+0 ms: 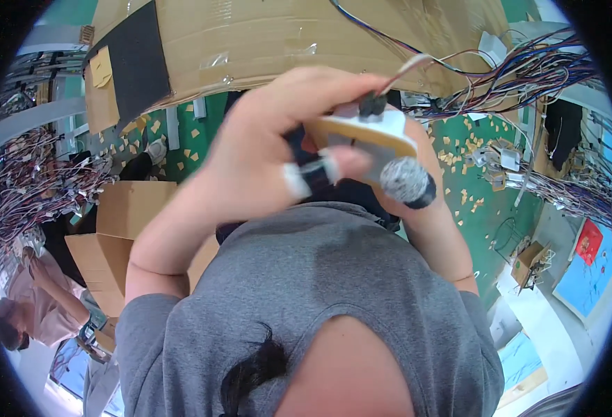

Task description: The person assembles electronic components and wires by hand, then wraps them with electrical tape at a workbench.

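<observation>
A white block (pixel 389 124) with a yellow edge is being held up in the air, just on the near side of the bench (pixel 264 45), which is covered with brown cardboard. On top of the block a small dark plug (pixel 372 105) can be seen, and from it thin wires (pixel 412 64) are led up toward the bench's right part. The left hand (pixel 268 132) is curled round the block from the bench's left side, with a fingertip put close by the plug and the thumb, wrapped in a black and white band (pixel 313 175), laid across the front. The left hand is blurred, so it cannot be told whether the plug is being pinched. The block seems to be gripped by the right hand (pixel 425 156), though most of its fingers are hidden. A grey speckled round bit (pixel 403 178) is seen at the block's low corner; whether it is a covered thumb cannot be told. At the bench's right end, a big wire bundle (pixel 521 80) is heaped; on its left end, a black sheet (pixel 139 69) is laid. The step in hand is judged to be work on the plug and block. For the next move, the block should be held still and the wires kept slack.
</observation>
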